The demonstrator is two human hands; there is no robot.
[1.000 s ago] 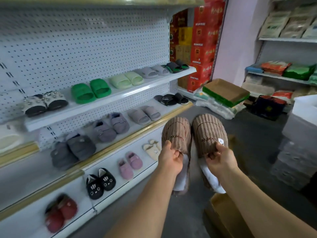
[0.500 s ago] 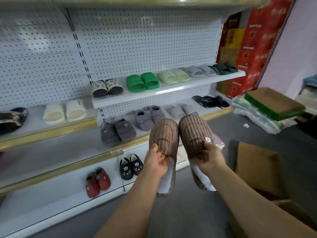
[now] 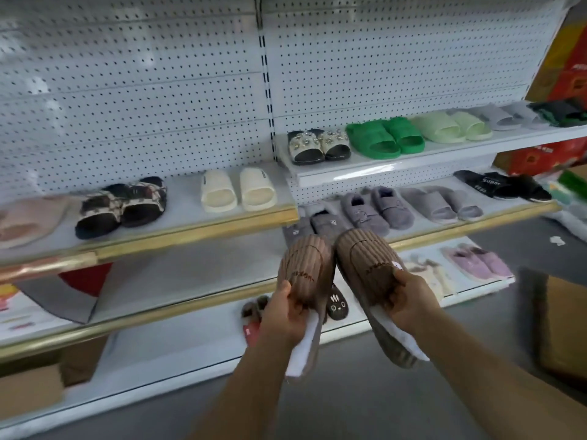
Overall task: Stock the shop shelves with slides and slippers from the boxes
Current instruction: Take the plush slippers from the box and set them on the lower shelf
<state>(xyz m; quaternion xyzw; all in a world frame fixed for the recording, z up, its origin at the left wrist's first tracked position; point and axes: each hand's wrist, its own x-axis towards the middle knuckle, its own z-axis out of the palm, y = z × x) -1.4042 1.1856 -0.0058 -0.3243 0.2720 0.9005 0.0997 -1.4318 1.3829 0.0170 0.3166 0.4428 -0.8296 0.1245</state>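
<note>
I hold a pair of brown ribbed slippers with white lining, toes up, in front of the shelving. My left hand (image 3: 284,312) grips the left slipper (image 3: 306,268) at its opening. My right hand (image 3: 413,304) grips the right slipper (image 3: 365,262) the same way. Behind them the middle shelf (image 3: 178,274) has a bare grey stretch with a gold front edge. White slides (image 3: 238,190) and dark patterned slides (image 3: 124,204) sit on the shelf above it.
Green slides (image 3: 384,138), pale green slides (image 3: 451,127) and grey fuzzy slippers (image 3: 374,211) fill the right bay. Pink slippers (image 3: 476,263) and small dark slippers (image 3: 336,304) lie on the bottom shelf. Cardboard boxes stand at the lower left (image 3: 28,392) and the right (image 3: 562,325).
My view has swung left along the shelving, so the left bay with white and patterned slides has come into sight. Both hands still hold the brown slippers the same way.
</note>
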